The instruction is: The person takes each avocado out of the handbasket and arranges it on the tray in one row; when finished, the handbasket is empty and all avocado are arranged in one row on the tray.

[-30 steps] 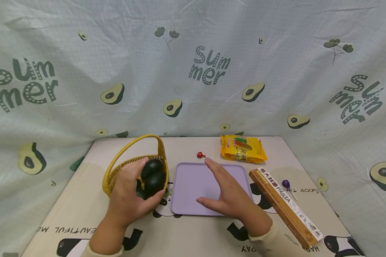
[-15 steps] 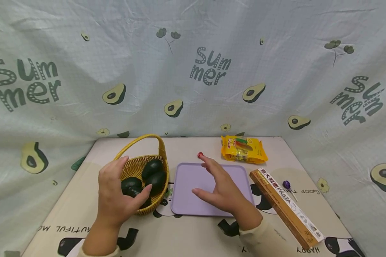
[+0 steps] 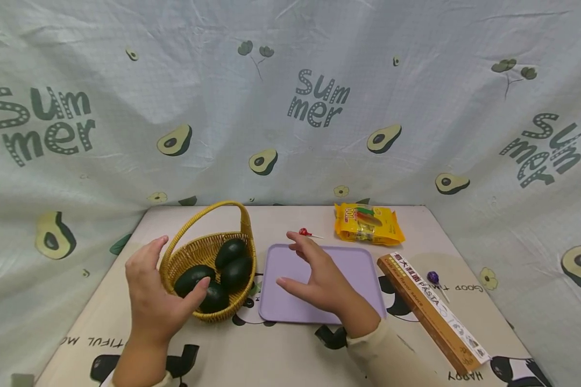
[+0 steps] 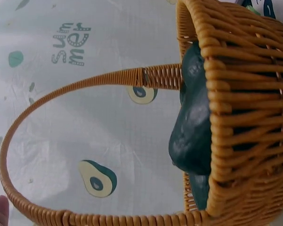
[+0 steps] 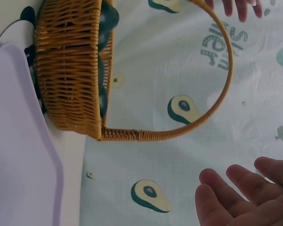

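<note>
Several dark green avocados [image 3: 235, 274] lie in a yellow wicker basket [image 3: 191, 257] with a tall hooped handle [image 3: 244, 217]. My left hand [image 3: 152, 301] hovers at the basket's left front, thumb and fingers spread, holding nothing. Over the lilac tray [image 3: 355, 279] hangs my right hand [image 3: 321, 282], also spread with nothing in it. Close up in the left wrist view, avocados [image 4: 193, 134] bulge above the woven rim [image 4: 214, 122]. In the right wrist view, my right hand [image 5: 250, 202] shows relaxed fingers, well apart from the basket [image 5: 70, 70].
A red lollipop [image 3: 304, 232] lies behind the tray. Farther right sit a yellow snack packet [image 3: 368, 223], a long pasta box [image 3: 431, 312] and a purple lollipop [image 3: 433, 277]. A patterned cloth [image 3: 290, 177] hangs behind the table.
My left hand has drawn back leftward from over the basket, leaving more avocados visible. My right hand has drifted left over the tray. Basket and tray stay in place.
</note>
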Motion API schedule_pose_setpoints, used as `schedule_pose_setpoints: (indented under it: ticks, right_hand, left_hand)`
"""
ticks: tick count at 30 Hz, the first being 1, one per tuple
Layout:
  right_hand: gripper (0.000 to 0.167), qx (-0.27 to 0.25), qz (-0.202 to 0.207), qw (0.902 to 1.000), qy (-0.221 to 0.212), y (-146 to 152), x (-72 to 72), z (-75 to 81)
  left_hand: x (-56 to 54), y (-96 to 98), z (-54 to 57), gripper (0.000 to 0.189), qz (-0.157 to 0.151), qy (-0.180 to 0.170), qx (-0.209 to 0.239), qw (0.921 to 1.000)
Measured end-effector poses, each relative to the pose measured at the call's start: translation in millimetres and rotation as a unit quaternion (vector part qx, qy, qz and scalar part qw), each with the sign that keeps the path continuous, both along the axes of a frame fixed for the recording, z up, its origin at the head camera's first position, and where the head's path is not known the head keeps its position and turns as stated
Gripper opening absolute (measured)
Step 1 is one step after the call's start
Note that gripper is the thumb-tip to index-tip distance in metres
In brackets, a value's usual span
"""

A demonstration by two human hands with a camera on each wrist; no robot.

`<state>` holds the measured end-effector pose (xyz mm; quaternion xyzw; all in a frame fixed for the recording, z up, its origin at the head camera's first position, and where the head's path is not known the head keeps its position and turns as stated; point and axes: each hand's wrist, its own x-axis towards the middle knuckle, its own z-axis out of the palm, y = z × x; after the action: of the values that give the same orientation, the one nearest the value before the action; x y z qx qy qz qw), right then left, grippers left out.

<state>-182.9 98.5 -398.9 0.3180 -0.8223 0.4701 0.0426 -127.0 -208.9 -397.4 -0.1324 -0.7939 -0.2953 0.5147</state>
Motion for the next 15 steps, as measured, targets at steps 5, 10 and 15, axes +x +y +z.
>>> schedule_pose_setpoints:
  ticks: [5, 10, 15]
  right_hand:
    - [0.085, 0.0, 0.007, 0.9999, -0.013, -9.0, -3.3, -0.1]
    - [0.084, -0.002, 0.013, 0.9996, -0.026, -17.6, -6.1, -0.4]
    - [0.083, -0.011, 0.022, 0.998, -0.058, -27.3, -9.6, -0.4]
  left_hand:
    - [2.8, -10.0, -6.7, 0.091, 0.005, -0.026, 0.018, 0.9995]
    - [4.7, -16.5, -11.8, 0.08, -0.007, -0.031, 0.036, 0.9988]
    - [8.1, -18.4, -16.7, 0.073, 0.001, -0.049, 0.046, 0.9977]
